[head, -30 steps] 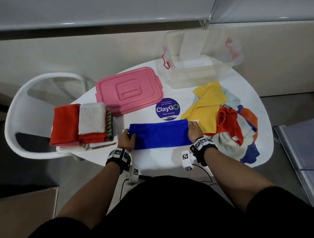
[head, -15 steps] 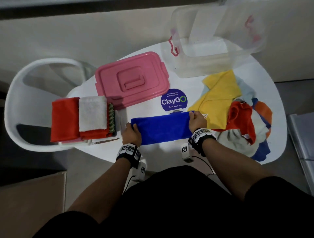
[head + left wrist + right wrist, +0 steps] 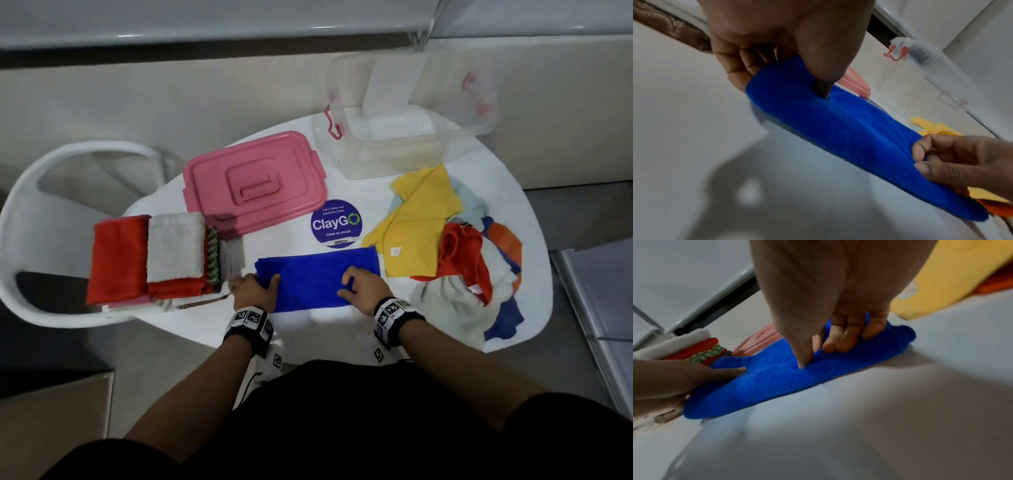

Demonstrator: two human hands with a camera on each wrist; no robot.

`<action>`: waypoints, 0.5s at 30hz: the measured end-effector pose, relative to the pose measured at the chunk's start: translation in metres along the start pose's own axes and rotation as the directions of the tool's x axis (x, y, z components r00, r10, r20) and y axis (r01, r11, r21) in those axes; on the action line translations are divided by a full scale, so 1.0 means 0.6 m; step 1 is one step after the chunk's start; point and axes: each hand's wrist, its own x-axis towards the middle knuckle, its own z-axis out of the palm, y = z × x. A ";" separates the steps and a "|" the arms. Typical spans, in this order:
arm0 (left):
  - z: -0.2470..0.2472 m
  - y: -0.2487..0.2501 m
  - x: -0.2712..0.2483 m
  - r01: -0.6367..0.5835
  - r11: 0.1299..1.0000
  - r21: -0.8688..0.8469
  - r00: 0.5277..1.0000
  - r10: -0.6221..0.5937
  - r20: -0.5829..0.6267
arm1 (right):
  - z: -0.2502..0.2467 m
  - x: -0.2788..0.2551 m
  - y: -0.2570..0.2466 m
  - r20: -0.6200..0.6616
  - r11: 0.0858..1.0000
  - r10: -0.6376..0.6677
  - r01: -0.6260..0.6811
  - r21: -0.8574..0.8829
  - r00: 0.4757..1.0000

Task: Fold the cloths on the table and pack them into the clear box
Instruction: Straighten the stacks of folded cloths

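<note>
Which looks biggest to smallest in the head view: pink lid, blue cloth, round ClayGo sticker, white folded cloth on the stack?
1. pink lid
2. blue cloth, partly under both hands
3. white folded cloth
4. ClayGo sticker

The last two are close in size.

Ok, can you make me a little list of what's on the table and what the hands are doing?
left hand: pinches the left end of the blue cloth
right hand: grips the cloth nearer its right end
clear box: at the back, open
pink lid: flat on the table
folded stack: left side
unfolded pile: right side
</note>
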 end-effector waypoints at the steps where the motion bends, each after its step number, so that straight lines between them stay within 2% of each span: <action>1: 0.000 0.001 -0.002 -0.014 0.999 -0.039 1.000 0.014 0.006 | 0.002 -0.003 0.004 0.010 0.999 0.027 -0.028 0.028 1.000; 7: 0.008 -0.024 -0.025 -0.085 0.971 -0.225 0.995 0.093 0.024 | -0.006 -0.023 0.012 0.058 0.973 0.222 -0.225 0.052 0.973; 11: 0.008 -0.054 -0.039 -0.105 0.938 -0.330 0.993 0.118 0.020 | -0.006 -0.036 0.016 0.083 0.964 0.250 -0.256 0.069 0.965; 13: 0.005 -0.058 -0.046 -0.082 0.934 -0.347 0.995 0.095 0.022 | -0.005 -0.038 0.015 0.022 0.960 0.256 -0.257 0.115 0.966; 15: -0.001 -0.056 -0.047 -0.070 0.941 -0.331 0.997 0.080 0.015 | -0.003 -0.041 0.013 -0.097 0.980 0.187 -0.178 0.090 0.978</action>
